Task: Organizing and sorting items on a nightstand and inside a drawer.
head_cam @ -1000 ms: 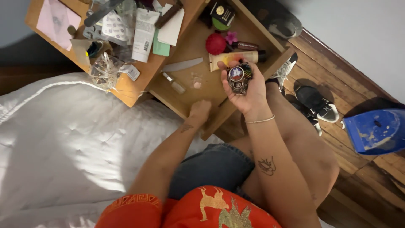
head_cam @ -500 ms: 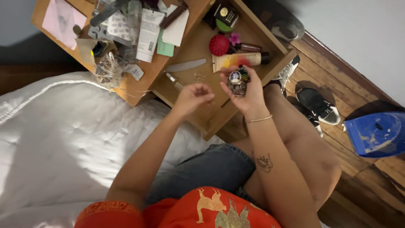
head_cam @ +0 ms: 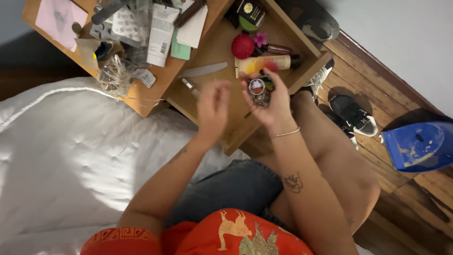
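Seated on the white bed (head_cam: 71, 156) that fills the left of the frame, I face an open wooden drawer (head_cam: 222, 52) at top centre, pulled out from a cluttered nightstand (head_cam: 141, 94) in the upper left. Wooden floor (head_cam: 401, 198) runs down the right side, with a blue bin (head_cam: 417, 146) at the right edge and dark sneakers (head_cam: 351, 113) just beside my knee. My right hand (head_cam: 271, 101), centre frame and palm up over the drawer's front edge, cups a small cluster of trinkets (head_cam: 259, 89), round badge-like pieces and a chain, fingers curled loosely under them so none spill; that looks to me like a holding tray for small things gathered from the drawer. My left hand (head_cam: 212, 106) hangs just left of it, above the drawer, fingers slack and parted, gripping nothing that I can make out, though motion blur hides the fingertips. In the drawer behind lie a pale tube (head_cam: 262, 63), a red spiky ball (head_cam: 243, 46), a silvery nail file (head_cam: 204, 71) and a small pink flower (head_cam: 260, 39), loose on the drawer floor. A thin bracelet (head_cam: 285, 133) circles my right wrist.
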